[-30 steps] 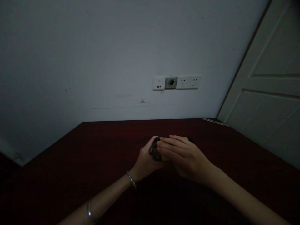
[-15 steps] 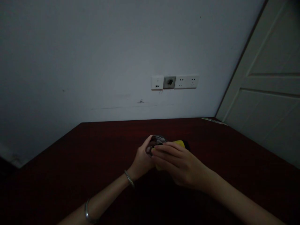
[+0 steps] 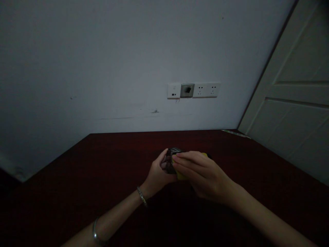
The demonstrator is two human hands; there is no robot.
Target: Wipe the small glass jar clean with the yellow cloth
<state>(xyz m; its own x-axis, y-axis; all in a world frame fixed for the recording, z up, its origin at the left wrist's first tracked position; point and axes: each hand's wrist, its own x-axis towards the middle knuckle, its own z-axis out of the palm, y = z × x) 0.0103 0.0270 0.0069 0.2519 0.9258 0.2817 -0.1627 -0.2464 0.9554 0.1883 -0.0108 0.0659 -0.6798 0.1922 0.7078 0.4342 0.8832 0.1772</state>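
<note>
My left hand (image 3: 158, 174) curls around a see-through, rounded thing that looks like a glass (image 3: 174, 150); fingers show darkly through its side. A yellow, soft-looking pad (image 3: 181, 176) is pressed against the right side of the glass by my right hand (image 3: 207, 175). That hand's fingers are together over the pad and cover most of it. A dark part of the pad shows past the knuckles on the far right. Both hands are close together above the dark red table (image 3: 123, 151). Dim light hides the exact shape of the glass and the pad's material.
Beyond the table's far edge stands a pale wall with a row of sockets (image 3: 193, 90). A panelled white door (image 3: 295, 89) rises at the right. A thin pale strip (image 3: 235, 133) lies along the table's back right edge.
My right hand has shifted slightly right and up along the glass with the yellow pad, and its fingertips have drawn back from my left hand. My left hand stays nearly in place.
</note>
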